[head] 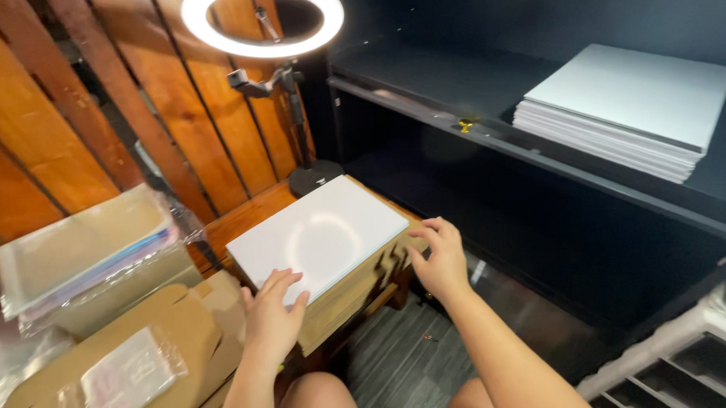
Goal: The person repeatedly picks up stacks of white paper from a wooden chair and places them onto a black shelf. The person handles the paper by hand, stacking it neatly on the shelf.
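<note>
With fingers spread and gripping nothing, the left hand (272, 316) is pressing on the near corner of the white board (317, 235) lying atop the cardboard stack (358, 289), the right hand (439, 262) open and steadying its right edge, best kept level and square

Frame centre: white panel (319, 234) lying flat on stack of brown boards (358, 289). Left hand (272, 316) on panel's near edge, fingers spread. Right hand (440, 262) at right corner. Lit ring light (262, 21) top centre. White sheet stack (629, 110) on dark shelf (489, 139), upper right. Cardboard, plastic bags (83, 258) lower left.
</note>
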